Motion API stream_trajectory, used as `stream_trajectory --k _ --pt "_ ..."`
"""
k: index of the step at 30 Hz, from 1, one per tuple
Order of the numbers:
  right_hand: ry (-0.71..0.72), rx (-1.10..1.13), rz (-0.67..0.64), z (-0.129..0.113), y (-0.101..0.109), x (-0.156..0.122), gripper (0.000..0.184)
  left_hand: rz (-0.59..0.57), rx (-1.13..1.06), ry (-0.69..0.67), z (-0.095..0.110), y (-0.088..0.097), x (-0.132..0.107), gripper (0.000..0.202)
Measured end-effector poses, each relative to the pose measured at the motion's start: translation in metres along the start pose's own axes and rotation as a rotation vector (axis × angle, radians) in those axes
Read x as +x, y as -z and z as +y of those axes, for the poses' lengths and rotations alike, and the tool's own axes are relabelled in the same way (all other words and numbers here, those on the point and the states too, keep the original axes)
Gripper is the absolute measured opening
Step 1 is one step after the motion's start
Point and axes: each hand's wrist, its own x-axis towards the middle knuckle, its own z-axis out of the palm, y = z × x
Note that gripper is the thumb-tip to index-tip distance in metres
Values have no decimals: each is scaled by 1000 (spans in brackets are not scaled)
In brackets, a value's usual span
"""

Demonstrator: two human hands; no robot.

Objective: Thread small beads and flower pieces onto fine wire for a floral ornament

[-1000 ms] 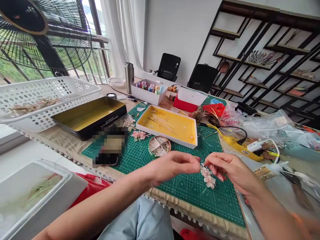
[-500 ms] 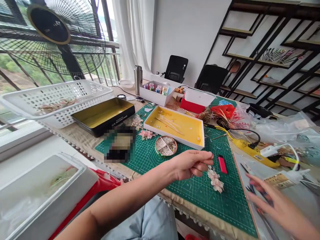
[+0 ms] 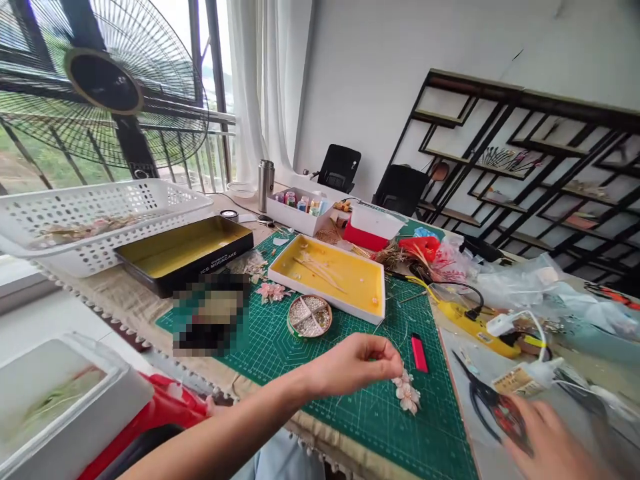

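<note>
My left hand (image 3: 357,363) is over the green cutting mat, thumb and fingers pinched together. Whatever they hold is too small to make out. Just beyond its fingertips, a pale pink fabric-like flower cluster (image 3: 409,398) lies on the mat, partly covered by the hand. A red lighter (image 3: 419,353) lies to the right of it. My right hand (image 3: 555,433), smeared by motion, is at the handle end of the black scissors (image 3: 483,393). These lie on the pale surface beside the mat, blades pointing away. Whether its fingers grip the handles is unclear.
Ahead are a round divided tin of pearl beads (image 3: 310,316), a yellow-lined white tray (image 3: 357,283) and a pink flower (image 3: 273,291). A black tin (image 3: 185,257) and white basket (image 3: 107,230) stand left. A yellow power strip (image 3: 465,320) with cables lies right.
My left hand has come lower, closer to the flower cluster. My right hand, spread over the scissors before, has drawn back toward their handle end. The view has tilted and shifted.
</note>
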Motion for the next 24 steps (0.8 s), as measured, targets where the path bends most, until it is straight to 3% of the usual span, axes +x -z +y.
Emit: stream_trajectory --k 4,6,9,13,19,21,24 --pt "200 -42 -11 -56 44 26 43 -14 187 24 -4 -9 -6 13" --pt "228 -74 22 -80 56 36 47 -18 253 60 -5 -13 -7 10" --pt "262 -138 39 -101 62 46 52 -21 313 108 -3 -17 -9 9" --pt "313 -232 2 -111 58 50 52 -21 369 129 -2 -17 -11 9" --pt "231 -285 -135 -103 54 43 45 -31 366 147 -7 -14 -12 11" --pt "197 -268 -171 -83 47 38 42 -27 349 145 -9 -11 -12 11" --pt "170 -223 -109 -32 23 24 41 -49 259 132 -11 -5 -12 14"
